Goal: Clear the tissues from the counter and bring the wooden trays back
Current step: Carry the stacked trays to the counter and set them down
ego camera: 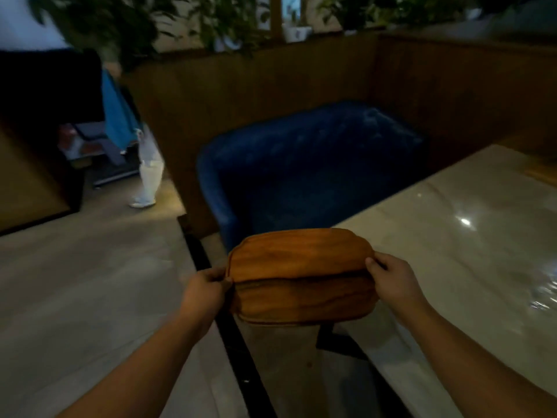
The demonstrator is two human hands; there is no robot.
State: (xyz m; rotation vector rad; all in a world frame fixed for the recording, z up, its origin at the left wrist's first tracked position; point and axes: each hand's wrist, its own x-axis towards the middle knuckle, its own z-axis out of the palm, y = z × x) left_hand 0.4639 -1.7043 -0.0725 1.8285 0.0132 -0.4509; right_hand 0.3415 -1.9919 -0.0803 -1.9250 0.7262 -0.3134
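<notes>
**Wooden trays held in both hands beside the counter**

Left hand (208, 286): closed on the left end of the wooden trays (301, 276), thumb on top, fingers underneath.

Right hand (391, 280): closed on the right end of the same trays, thumb and fingertips pressing on the upper edge.

Wooden trays: two, oval, orange-brown with dark grain, stacked with the upper one set slightly farther from the person than the lower. Held in the air, roughly level, over the near left corner of the counter and the floor beside it.

Counter (470, 254): pale, glossy stone top, to the right of the trays, showing light reflections. A wooden item at its far right edge is too blurred to identify.

Armchair (304, 167): blue, just beyond the trays, set against the counter's far end.

Wall panel (271, 82): dark wood, behind the armchair, with leafy plants (144, 22) along its top.

Floor (84, 282): pale tile, left of the trays, crossed by a black strip.

Person (141, 152): far left background, in a blue top and white trousers; blurred.
</notes>
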